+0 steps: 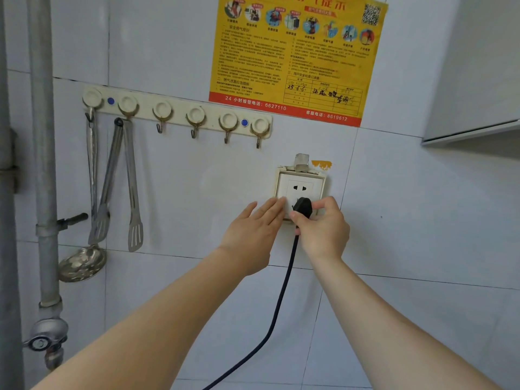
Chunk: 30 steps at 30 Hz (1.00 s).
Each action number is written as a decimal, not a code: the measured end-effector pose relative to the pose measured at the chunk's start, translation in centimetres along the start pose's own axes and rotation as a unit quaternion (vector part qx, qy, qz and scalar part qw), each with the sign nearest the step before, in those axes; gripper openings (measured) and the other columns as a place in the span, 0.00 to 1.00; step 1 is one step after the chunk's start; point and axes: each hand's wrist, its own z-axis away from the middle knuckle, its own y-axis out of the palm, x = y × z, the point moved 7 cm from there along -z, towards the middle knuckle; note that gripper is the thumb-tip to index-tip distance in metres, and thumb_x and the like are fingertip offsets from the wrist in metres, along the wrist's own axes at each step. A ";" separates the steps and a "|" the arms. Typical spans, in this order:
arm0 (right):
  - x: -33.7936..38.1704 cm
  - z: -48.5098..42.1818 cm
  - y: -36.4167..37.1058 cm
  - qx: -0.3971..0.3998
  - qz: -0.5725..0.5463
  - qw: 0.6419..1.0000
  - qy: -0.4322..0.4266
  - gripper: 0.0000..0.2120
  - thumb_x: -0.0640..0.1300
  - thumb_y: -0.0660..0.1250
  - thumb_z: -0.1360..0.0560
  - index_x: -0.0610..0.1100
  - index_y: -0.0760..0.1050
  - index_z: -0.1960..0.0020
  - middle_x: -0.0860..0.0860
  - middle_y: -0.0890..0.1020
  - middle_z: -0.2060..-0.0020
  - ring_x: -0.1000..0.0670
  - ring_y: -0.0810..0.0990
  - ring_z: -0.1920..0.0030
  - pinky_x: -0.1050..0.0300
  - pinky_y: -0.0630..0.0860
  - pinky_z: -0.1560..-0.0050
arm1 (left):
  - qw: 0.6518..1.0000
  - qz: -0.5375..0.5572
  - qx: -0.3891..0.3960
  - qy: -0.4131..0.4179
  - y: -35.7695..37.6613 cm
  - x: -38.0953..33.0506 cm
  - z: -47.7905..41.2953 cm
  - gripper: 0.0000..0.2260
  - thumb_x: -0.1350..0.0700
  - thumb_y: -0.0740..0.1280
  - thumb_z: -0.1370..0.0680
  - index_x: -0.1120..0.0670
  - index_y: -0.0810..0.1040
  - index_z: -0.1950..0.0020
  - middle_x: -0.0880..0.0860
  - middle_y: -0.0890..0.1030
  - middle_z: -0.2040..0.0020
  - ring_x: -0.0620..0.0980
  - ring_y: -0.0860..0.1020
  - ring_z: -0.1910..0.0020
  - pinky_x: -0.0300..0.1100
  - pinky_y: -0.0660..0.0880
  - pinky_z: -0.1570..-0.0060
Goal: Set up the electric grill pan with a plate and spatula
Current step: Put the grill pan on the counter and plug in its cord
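Cord [277,308] runs limp up to rigid, light plug [302,207] at wall socket [300,187], far centre; right hand [323,229] pinches plug body w/ fingertips, left hand [253,235] flat, braces socket edge.

Both my bare arms are reaching up and forward, side by side. My left hand [254,237] is lying flat, palm forward, fingers [270,211] straight and together, pointing up to the right. My right hand [323,229] is pinching closed, thumb below and index finger on top, other fingers curling in.
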 end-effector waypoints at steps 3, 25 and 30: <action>0.4 -0.2 0.3 0.009 0.020 1.000 -0.014 0.17 0.53 0.76 0.34 0.48 0.70 0.56 0.50 0.83 0.67 0.44 0.83 0.63 0.51 0.79 0.59 | 1.000 -0.009 -0.002 -0.001 0.0 0.0 -0.1 0.34 0.56 0.56 0.23 0.56 0.38 0.24 0.52 0.36 0.22 0.48 0.37 0.24 0.47 0.37 0.28; -1.3 -2.0 0.0 0.072 -0.126 0.987 0.066 0.11 0.40 0.78 0.34 0.38 0.80 0.54 0.47 0.84 0.69 0.52 0.84 0.73 0.59 0.82 0.68 | 1.000 0.002 0.001 0.023 -0.1 0.4 0.1 0.35 0.57 0.56 0.24 0.57 0.37 0.24 0.51 0.35 0.23 0.47 0.37 0.24 0.46 0.38 0.27; -2.1 -3.0 -0.4 0.086 -0.065 0.992 0.069 0.15 0.49 0.81 0.38 0.40 0.79 0.63 0.48 0.82 0.75 0.50 0.81 0.76 0.55 0.81 0.68 | 0.999 0.003 0.002 0.034 0.0 0.8 0.1 0.36 0.56 0.57 0.24 0.56 0.36 0.24 0.50 0.34 0.23 0.46 0.37 0.24 0.46 0.39 0.27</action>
